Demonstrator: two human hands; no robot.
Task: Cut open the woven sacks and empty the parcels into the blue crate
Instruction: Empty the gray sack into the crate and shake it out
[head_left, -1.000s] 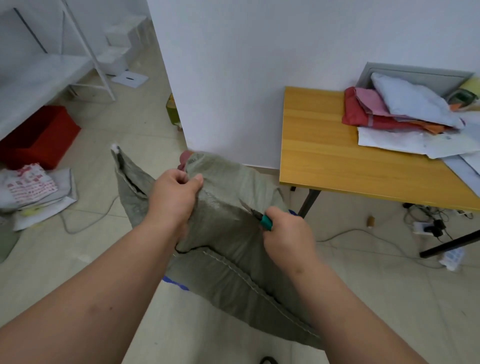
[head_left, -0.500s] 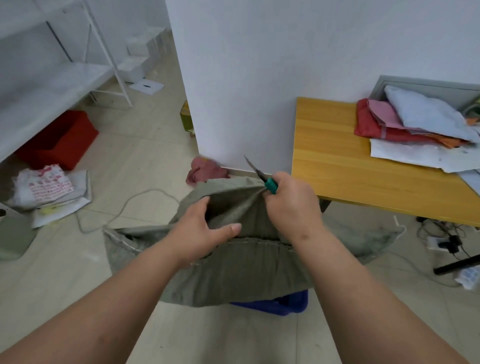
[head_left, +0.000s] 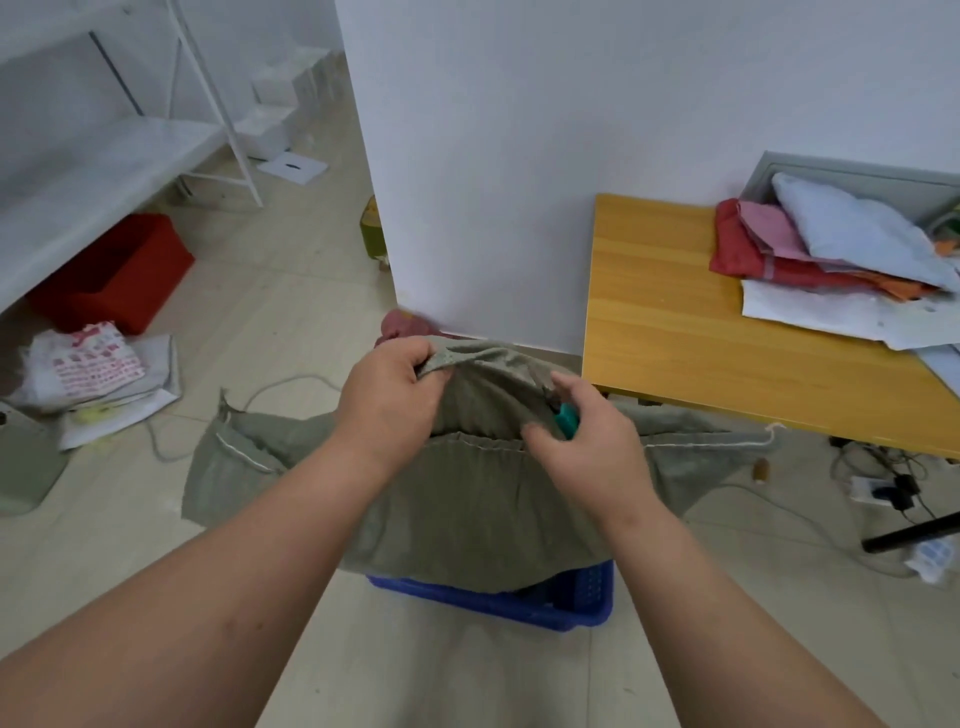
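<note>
Since 0.5 s earlier, left hand (head_left: 387, 402) has shifted to pinch the upper fold of the limp, light grey-green woven sack (head_left: 467, 499) at frame centre over the blue plastic crate (head_left: 498, 605), best gripped at its stitched hem, while right hand (head_left: 584, 449), fingers loosely curled, holds a teal-handled cutter (head_left: 566, 418).

Parcel-sorting storeroom: white metal shelving (head_left: 104, 150), woven sacks (head_left: 467, 488), mailer bags heaped on a wooden table (head_left: 675, 332).

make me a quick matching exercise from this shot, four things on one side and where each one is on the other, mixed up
Things:
1. woven sack
2. blue crate
3. red bin
4. pile of parcels

Places:
A. on the wooden table
B. under the white shelf
C. on the floor below the sack
D. held up in both hands

Pairs: 1-D, 2-C, 3-B, 4-A
</note>
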